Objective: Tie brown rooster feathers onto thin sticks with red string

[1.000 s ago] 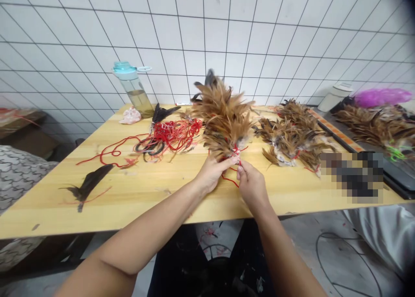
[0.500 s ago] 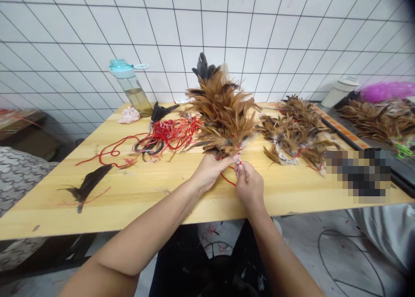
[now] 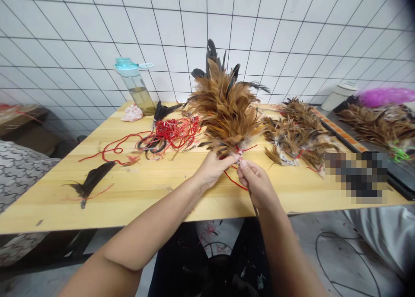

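Note:
A feather duster (image 3: pixel 227 109) of brown feathers with black tips stands up from the table in front of me. Red string (image 3: pixel 238 151) is wound at its base. My left hand (image 3: pixel 214 169) pinches the bound base between thumb and fingers. Just below, my right hand (image 3: pixel 257 182) is closed on the lower end, its fingertips nearly touching my left thumb. A thin dark stick (image 3: pixel 255 208) shows under my right palm. Loose red cord (image 3: pixel 235 182) hangs in a curve beneath both hands.
Left on the wooden table (image 3: pixel 136 210) are tangled red string (image 3: pixel 175 130), black-handled scissors (image 3: pixel 147 145), a dark feather (image 3: pixel 95 180) and a water bottle (image 3: pixel 141 94). More feather bundles (image 3: pixel 296 132) lie right, near a pixelated patch. People's clothing shows at both sides.
The feather duster has turned in my hands, showing more black feathers at the top. My right hand has shifted slightly right, and the thin stick now shows below it.

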Demonstrator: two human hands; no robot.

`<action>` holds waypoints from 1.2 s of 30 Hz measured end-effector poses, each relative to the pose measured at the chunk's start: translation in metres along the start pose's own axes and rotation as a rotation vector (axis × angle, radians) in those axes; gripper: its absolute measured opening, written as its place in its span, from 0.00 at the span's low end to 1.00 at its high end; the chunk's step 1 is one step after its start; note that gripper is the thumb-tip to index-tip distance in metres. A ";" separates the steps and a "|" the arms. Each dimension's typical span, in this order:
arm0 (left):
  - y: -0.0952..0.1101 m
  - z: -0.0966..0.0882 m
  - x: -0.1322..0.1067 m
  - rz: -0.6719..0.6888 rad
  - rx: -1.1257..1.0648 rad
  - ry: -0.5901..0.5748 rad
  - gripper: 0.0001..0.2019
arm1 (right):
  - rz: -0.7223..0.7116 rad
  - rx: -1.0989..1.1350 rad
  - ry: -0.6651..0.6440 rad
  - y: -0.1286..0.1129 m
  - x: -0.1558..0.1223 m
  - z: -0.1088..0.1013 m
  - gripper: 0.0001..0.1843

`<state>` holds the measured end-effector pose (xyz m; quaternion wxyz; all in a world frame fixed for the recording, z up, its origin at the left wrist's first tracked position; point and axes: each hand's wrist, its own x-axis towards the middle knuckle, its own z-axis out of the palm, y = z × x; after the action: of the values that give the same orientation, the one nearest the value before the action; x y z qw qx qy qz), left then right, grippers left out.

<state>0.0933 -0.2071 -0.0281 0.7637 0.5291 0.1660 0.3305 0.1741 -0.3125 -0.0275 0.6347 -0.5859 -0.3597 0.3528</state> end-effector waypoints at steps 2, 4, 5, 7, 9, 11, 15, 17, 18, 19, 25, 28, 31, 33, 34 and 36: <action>0.000 0.000 -0.001 0.030 0.029 -0.040 0.13 | 0.057 0.074 -0.045 -0.006 -0.001 -0.005 0.23; 0.001 0.000 -0.002 0.060 0.057 -0.078 0.13 | 0.085 0.111 -0.082 -0.010 -0.001 -0.010 0.24; 0.002 0.000 -0.003 0.073 0.077 -0.091 0.13 | 0.098 0.126 -0.095 -0.011 -0.001 -0.012 0.24; 0.004 -0.001 -0.005 0.092 0.132 -0.099 0.12 | 0.129 0.149 -0.118 -0.014 0.001 -0.015 0.24; 0.007 -0.002 -0.006 0.095 0.208 -0.096 0.12 | 0.154 0.148 -0.154 -0.015 0.003 -0.017 0.23; 0.009 -0.003 -0.007 0.097 0.296 -0.103 0.13 | 0.164 0.124 -0.201 -0.016 0.005 -0.020 0.23; 0.015 -0.005 -0.008 0.099 0.451 -0.150 0.12 | 0.134 0.049 -0.276 -0.015 0.008 -0.028 0.24; 0.018 -0.005 -0.009 0.076 0.509 -0.185 0.11 | 0.114 -0.011 -0.300 -0.014 0.008 -0.032 0.25; 0.019 -0.004 -0.009 0.066 0.534 -0.199 0.10 | 0.107 -0.044 -0.308 -0.014 0.007 -0.033 0.26; 0.019 -0.004 -0.010 0.062 0.556 -0.207 0.10 | 0.104 -0.070 -0.310 -0.014 0.007 -0.034 0.26; 0.010 -0.004 -0.006 0.052 0.568 -0.175 0.09 | 0.150 0.052 -0.245 -0.010 0.006 -0.025 0.27; 0.006 -0.004 -0.005 0.061 0.527 -0.144 0.08 | 0.164 0.160 -0.190 -0.006 0.009 -0.019 0.24; 0.006 -0.002 -0.005 0.054 0.428 -0.173 0.10 | 0.164 0.245 -0.157 -0.003 0.012 -0.016 0.24; 0.006 -0.001 -0.005 0.037 0.327 -0.207 0.11 | 0.163 0.280 -0.150 -0.003 0.015 -0.017 0.24; 0.005 -0.001 -0.004 0.036 0.273 -0.207 0.12 | 0.160 0.294 -0.143 -0.002 0.016 -0.017 0.23; 0.003 0.000 -0.001 0.055 0.153 -0.167 0.13 | 0.149 0.318 -0.105 -0.001 0.018 -0.018 0.22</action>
<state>0.0914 -0.2070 -0.0258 0.7229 0.6161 0.1120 0.2922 0.1989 -0.3056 -0.0263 0.6717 -0.4840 -0.2877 0.4814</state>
